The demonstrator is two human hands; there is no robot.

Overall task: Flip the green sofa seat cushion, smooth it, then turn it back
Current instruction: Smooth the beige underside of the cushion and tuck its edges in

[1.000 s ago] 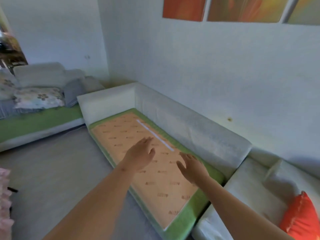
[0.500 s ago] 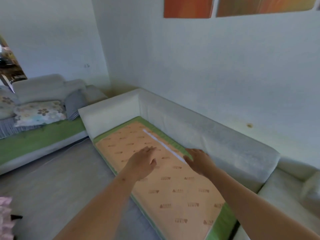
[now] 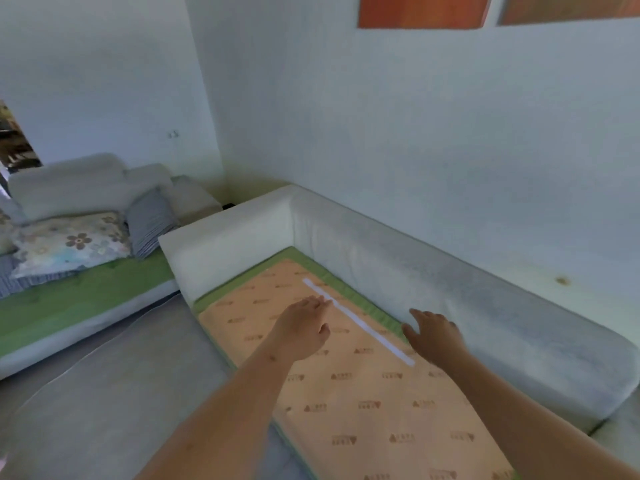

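Under both flat, spread hands' fingers (image 3: pixel 320 301), the flipped cushion (image 3: pixel 346 393), orange underside up, ungrasped

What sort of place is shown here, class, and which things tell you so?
Probably a home living room: a white sofa along the wall, a second sofa with a floral pillow, and orange pictures hung above.

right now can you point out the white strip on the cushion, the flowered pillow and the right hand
white strip (image 3: pixel 356 322), head view, middle of its length
flowered pillow (image 3: pixel 74 244), head view, centre of its printed face
right hand (image 3: pixel 434 336), head view, back of the hand
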